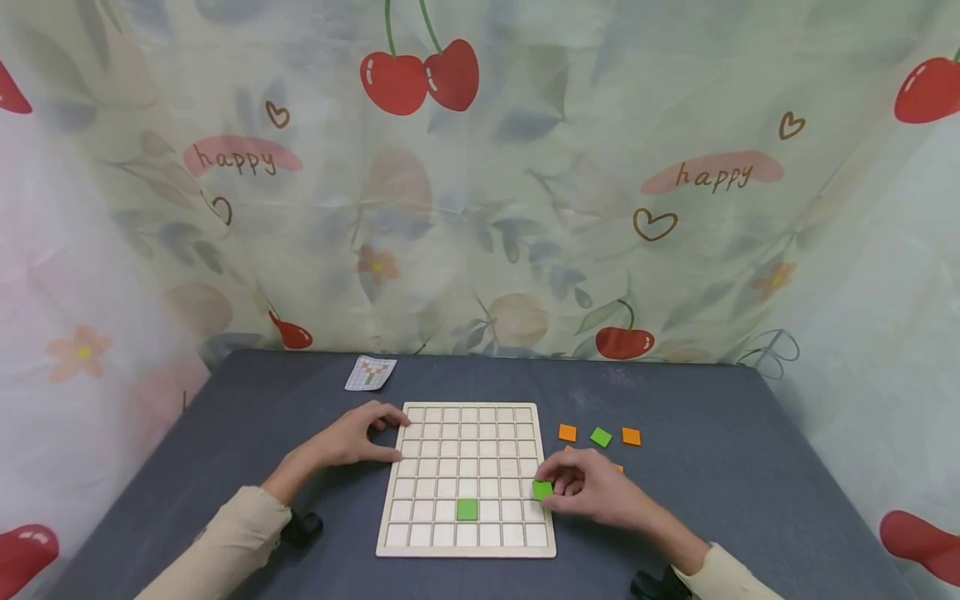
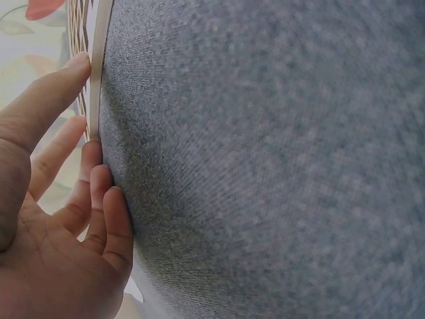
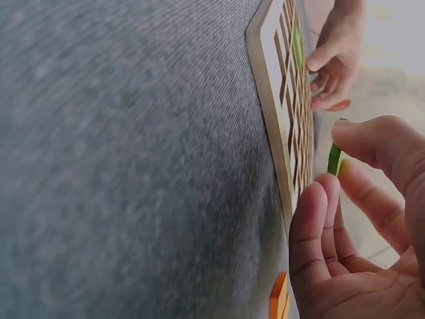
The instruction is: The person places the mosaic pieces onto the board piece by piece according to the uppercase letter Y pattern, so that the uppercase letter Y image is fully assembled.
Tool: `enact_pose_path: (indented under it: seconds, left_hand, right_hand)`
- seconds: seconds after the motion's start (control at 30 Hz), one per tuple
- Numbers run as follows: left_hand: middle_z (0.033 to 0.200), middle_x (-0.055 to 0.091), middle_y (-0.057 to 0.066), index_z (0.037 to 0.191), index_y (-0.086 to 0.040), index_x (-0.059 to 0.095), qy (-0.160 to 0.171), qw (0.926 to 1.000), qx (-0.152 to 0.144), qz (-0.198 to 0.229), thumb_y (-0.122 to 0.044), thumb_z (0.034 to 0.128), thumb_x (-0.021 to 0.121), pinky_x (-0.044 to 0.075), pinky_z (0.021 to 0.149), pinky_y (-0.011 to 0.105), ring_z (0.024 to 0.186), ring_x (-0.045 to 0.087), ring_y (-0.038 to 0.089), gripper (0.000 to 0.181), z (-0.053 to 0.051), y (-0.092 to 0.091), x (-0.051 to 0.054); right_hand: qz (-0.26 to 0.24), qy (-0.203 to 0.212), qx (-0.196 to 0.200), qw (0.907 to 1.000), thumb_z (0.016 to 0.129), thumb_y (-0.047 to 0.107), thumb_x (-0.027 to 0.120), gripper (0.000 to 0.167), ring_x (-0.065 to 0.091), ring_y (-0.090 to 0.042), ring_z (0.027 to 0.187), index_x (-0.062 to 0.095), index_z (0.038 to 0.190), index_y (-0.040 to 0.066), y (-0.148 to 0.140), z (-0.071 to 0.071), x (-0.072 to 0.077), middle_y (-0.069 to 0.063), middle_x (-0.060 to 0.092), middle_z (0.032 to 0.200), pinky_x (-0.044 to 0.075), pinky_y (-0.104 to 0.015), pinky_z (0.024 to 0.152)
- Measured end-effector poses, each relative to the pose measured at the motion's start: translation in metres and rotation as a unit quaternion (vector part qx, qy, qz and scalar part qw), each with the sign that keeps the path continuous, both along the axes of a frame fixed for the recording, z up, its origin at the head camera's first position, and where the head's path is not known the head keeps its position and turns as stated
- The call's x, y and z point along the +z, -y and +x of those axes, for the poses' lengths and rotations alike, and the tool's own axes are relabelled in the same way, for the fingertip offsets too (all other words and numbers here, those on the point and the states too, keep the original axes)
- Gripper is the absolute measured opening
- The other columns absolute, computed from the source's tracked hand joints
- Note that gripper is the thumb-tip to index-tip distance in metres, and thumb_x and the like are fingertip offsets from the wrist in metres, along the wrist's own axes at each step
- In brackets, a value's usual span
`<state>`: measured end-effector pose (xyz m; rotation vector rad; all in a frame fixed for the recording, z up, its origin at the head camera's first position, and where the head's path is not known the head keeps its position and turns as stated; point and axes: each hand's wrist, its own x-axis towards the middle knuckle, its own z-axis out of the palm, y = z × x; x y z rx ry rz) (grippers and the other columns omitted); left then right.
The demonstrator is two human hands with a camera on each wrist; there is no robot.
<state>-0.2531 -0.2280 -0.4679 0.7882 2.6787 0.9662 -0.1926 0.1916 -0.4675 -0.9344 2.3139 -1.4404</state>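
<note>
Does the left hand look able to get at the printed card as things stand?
Probably yes: the printed card lies just beyond the left hand, with nothing visible between them, and that hand merely touches the board.

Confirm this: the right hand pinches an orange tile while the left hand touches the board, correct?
Not quite: the tile in the right hand is green, as the head view shows; the left hand does touch the board.
</note>
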Motion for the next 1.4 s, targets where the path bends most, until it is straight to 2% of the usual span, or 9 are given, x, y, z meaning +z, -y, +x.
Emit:
enact_pose_path:
  seconds: [0.37, 0.67, 1.07, 1.4]
  left_hand:
    - [0.122, 0.057, 0.01, 0.128, -0.011, 0.066, 0.0, 1.0, 0.0, -0.002, -0.029, 0.0876, 0.083, 0.045, 0.095, 0.053, 0.108, 0.056, 0.031, 0.048, -0.001, 0.0, -0.001]
    - [0.122, 0.058, 0.009, 0.127, -0.011, 0.066, 0.0, 1.0, 0.002, -0.002, -0.029, 0.0874, 0.084, 0.045, 0.095, 0.053, 0.108, 0.056, 0.031, 0.047, 0.0, 0.0, -0.001]
    - [0.123, 0.058, 0.009, 0.127, -0.01, 0.066, 0.0, 1.0, 0.003, -0.003, -0.028, 0.0874, 0.084, 0.045, 0.095, 0.053, 0.108, 0.056, 0.031, 0.047, 0.001, 0.0, 0.0]
    - [0.121, 0.059, 0.01, 0.126, -0.008, 0.066, -0.008, 0.9999, -0.01, 0.009, -0.028, 0.0873, 0.084, 0.045, 0.094, 0.053, 0.107, 0.057, 0.032, 0.047, 0.0, -0.001, 0.001]
  right_hand:
    - [-0.021, 0.006, 0.017, 0.9996, 0.086, 0.007, 0.082, 0.023, 0.066, -0.015, 0.075, 0.072, 0.107, 0.004, 0.017, -0.002, -0.002, -0.003, 0.069, 0.089, 0.056, -0.028, 0.069]
    - [-0.025, 0.019, 0.029, 0.9991, 0.086, 0.005, 0.081, 0.023, 0.065, -0.014, 0.074, 0.071, 0.107, 0.003, 0.029, -0.002, 0.0, -0.003, 0.069, 0.084, 0.055, -0.027, 0.067]
    - [-0.026, 0.026, 0.025, 0.999, 0.087, 0.008, 0.082, 0.023, 0.066, -0.015, 0.075, 0.073, 0.107, 0.004, 0.042, -0.004, -0.002, -0.003, 0.069, 0.087, 0.056, -0.029, 0.07]
    - [-0.013, 0.032, 0.013, 0.9993, 0.085, 0.007, 0.083, 0.022, 0.066, -0.015, 0.072, 0.074, 0.104, 0.006, 0.059, -0.005, -0.002, -0.002, 0.07, 0.083, 0.056, -0.029, 0.07]
